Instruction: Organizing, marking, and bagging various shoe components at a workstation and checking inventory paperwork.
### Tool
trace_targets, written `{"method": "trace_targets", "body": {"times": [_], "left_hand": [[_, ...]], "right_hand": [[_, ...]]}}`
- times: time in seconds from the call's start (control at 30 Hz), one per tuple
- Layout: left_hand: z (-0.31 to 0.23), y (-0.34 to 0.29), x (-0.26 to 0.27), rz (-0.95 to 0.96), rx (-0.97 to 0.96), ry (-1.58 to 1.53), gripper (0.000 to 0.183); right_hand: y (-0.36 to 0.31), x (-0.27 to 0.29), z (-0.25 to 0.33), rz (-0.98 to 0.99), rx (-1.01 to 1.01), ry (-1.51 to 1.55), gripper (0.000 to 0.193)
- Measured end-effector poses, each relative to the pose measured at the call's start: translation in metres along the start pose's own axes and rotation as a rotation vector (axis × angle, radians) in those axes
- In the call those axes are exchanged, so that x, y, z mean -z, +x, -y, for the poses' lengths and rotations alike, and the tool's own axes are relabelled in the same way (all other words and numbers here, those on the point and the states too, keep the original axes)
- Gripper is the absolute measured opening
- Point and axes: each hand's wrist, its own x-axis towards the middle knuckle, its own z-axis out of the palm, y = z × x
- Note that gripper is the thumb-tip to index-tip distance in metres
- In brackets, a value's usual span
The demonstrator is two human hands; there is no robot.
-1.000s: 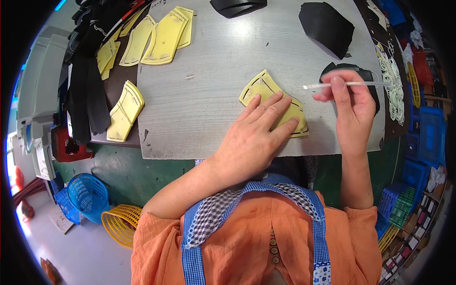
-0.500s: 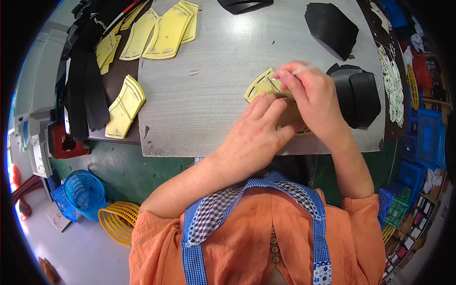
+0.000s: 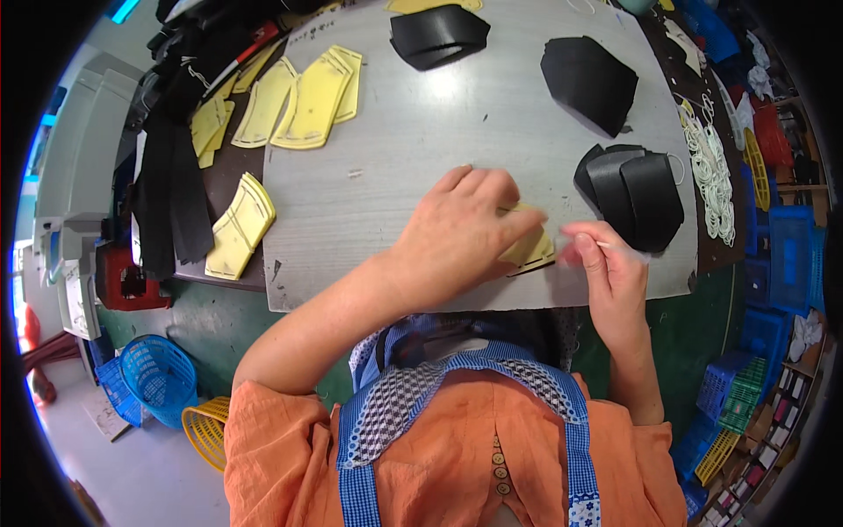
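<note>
A yellow template (image 3: pixel 532 255) with slots along its edge lies on the grey board near its front edge, and a thin dark edge shows under it. Curled over the template is my left hand (image 3: pixel 461 230), its thumb along the right side. The hand hides much of the piece, and its fingertips are blurred. Just to the right, my right hand (image 3: pixel 610 277) is closed in a pinch on a slim whitish pen-like tool (image 3: pixel 604 244), its far end blurred. The tool is apart from the template.
Stacked black pieces (image 3: pixel 645 198) lie right of my hands, with more black pieces (image 3: pixel 590 83) beyond. Yellow templates (image 3: pixel 312 101) lie at the far left, another stack (image 3: pixel 241 230) at the left edge. White cord (image 3: pixel 709 176) hangs at the right. Baskets (image 3: pixel 158 373) stand low left.
My right hand has come off the template, moving down and right with the tool. My left hand has lifted its fingers from their flatter spread and curled them. The whole view has shifted slightly.
</note>
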Motion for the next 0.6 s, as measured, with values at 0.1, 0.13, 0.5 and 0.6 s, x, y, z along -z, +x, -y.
{"method": "trace_targets", "body": {"times": [0.1,0.13,0.5,0.6], "left_hand": [[0.016,0.015,0.000,-0.011,-0.069,-0.111,0.062],[0.023,0.022,0.002,-0.019,-0.082,-0.099,0.062],[0.059,-0.007,0.016,-0.020,0.127,0.259,0.074],[0.009,-0.049,0.011,0.064,0.095,0.139,0.071]], "right_hand": [[0.011,-0.021,-0.009,-0.148,0.386,-0.295,0.012],[0.003,-0.022,-0.008,-0.065,0.195,-0.142,0.015],[-0.019,0.083,-0.060,-0.591,0.064,-0.254,0.015],[-0.020,0.047,-0.031,-0.287,-0.073,0.105,0.012]]}}
